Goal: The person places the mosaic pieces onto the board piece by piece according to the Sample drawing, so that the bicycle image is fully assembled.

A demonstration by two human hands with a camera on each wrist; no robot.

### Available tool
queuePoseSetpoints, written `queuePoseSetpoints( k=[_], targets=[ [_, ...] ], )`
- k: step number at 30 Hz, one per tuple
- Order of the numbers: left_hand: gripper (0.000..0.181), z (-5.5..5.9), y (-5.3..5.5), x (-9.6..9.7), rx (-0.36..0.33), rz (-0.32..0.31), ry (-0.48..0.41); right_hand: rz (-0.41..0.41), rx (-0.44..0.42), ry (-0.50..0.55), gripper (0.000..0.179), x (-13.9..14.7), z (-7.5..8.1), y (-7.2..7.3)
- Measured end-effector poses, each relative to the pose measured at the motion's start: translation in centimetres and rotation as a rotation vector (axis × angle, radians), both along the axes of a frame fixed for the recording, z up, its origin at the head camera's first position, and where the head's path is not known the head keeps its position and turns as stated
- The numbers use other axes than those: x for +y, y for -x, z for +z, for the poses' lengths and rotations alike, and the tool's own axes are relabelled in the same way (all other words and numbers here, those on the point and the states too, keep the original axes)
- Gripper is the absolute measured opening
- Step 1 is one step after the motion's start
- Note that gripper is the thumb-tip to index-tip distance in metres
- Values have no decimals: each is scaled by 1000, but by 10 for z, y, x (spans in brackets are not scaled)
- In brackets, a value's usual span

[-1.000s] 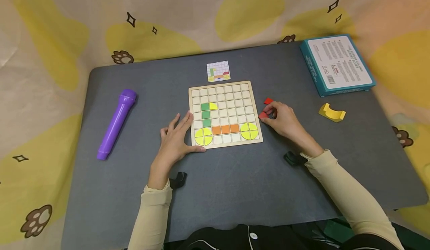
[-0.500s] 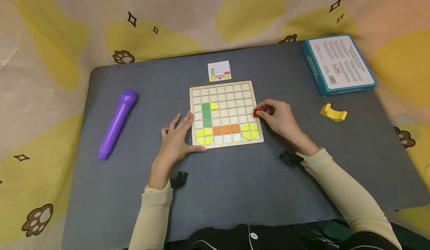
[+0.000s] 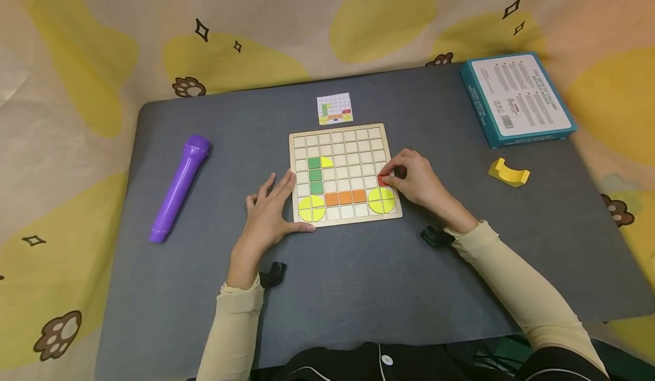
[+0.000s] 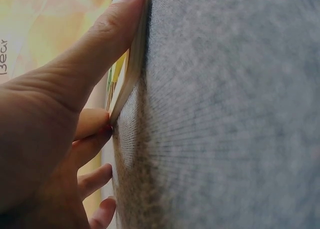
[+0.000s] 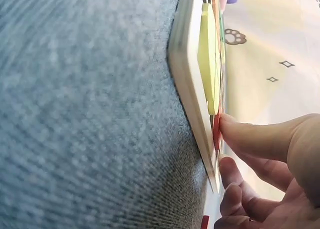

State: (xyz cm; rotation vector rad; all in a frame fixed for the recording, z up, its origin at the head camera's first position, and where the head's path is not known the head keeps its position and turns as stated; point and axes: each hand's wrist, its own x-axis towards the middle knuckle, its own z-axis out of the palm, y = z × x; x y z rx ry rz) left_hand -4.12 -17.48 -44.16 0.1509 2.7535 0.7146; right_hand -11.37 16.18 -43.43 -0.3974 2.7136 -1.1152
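A square wooden grid board (image 3: 353,172) lies on the table, with green, orange and yellow pieces set in it. My left hand (image 3: 266,213) rests at its lower left corner, thumb along the front edge and straight fingers against the left side. Over the right-hand column, my right hand (image 3: 417,182) pinches a red piece (image 3: 382,181) between thumb and fingertips, just above a yellow circle (image 3: 381,200) made of quarter pieces. The right wrist view shows that red piece low in the board beside the thumb. Another red piece (image 5: 205,222) lies off the board; my right hand hides it in the head view.
A small printed pattern card (image 3: 335,109) lies behind the board. To the left is a purple toy microphone (image 3: 180,187). A teal box (image 3: 519,99) stands at the back right, with a yellow curved block (image 3: 509,172) in front of it.
My right hand has picked up one red piece from beside the board and carried it left onto the right-hand column. The left hand has stayed at the board's corner.
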Motion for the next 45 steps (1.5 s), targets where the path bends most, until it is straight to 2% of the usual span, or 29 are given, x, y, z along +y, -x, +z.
queuePoseSetpoints(
  k=[11,18,22,28,33,38,42,45],
  targets=[
    [131,1,0,1,1,2,-1,-105,-57,-53,36,20,6,8],
    [131,2,-1,1,5,0,-1,-172,-43,-57,41,39,2,23],
    [131,2,-1,0,4,0,-6,-189,-70,-73,38,43,0,29],
    [130,1,-1,-1,7,0,-5,-169,-88,-91,25,40,0,34],
    [131,1,-1,0,4,0,-8,-150,-72,-58,20,34,2,30],
    [132,0,-1,-1,2,0,-5,-74,-37,-26,25,26,3,22],
    [132,-1,-1,-1,3,1,-5,-9,-12,16,20,19,6,17],
    [132,-2,-1,-1,5,1,-8,5,-12,68,15,14,9,14]
  ],
)
